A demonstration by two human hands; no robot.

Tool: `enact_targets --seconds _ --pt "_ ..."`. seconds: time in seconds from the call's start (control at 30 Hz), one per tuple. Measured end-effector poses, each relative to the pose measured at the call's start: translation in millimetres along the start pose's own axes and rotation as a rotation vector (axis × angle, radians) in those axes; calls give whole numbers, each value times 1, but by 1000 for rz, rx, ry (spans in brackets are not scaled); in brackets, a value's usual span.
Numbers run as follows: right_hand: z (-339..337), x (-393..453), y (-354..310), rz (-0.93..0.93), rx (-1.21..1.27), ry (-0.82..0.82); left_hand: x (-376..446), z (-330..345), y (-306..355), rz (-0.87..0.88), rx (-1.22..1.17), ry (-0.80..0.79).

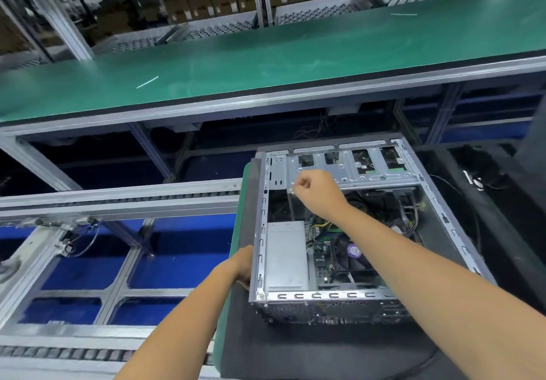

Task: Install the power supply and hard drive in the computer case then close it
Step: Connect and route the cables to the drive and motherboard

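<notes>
Inside, power supply (286,257) label unreadable.

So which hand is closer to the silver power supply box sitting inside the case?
Left. The left hand grips the case's outer left wall, just beside the power supply. The right hand is curled at the drive cage, farther toward the case's far end.

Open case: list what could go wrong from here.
1. The right hand reaches in with its forearm above the cables and board; dropping lower could snag a wire.
2. The left hand steadies only the case side wall; a hard pull at the drive bracket might shift the case on its mat.
</notes>
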State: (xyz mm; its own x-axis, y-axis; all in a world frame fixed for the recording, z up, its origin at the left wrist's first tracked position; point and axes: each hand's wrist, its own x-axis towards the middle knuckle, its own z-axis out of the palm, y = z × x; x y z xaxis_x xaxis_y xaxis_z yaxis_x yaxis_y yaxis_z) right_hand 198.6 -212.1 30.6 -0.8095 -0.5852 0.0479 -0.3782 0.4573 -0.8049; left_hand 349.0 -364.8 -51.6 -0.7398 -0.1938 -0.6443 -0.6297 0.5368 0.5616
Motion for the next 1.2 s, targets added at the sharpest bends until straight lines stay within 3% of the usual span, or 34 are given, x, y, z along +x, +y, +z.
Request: enact_targets --seconds 0.2,0.43,0.9,1.03,1.2 --pt "-14 -12 7 -9 13 27 -3 3 3 -78 -340 40" --pt "-33 -27 13 -21 -23 -4 -3 14 6 -200 -793 218" --pt "-42 -35 22 -20 -14 -26 1 25 -8 -270 -967 396" --pt "-43 -36 24 -12 -36 -36 3 26 -7 -273 -1078 367" --pt "-44 -37 29 -7 -46 -25 5 24 -13 -227 -1041 292"
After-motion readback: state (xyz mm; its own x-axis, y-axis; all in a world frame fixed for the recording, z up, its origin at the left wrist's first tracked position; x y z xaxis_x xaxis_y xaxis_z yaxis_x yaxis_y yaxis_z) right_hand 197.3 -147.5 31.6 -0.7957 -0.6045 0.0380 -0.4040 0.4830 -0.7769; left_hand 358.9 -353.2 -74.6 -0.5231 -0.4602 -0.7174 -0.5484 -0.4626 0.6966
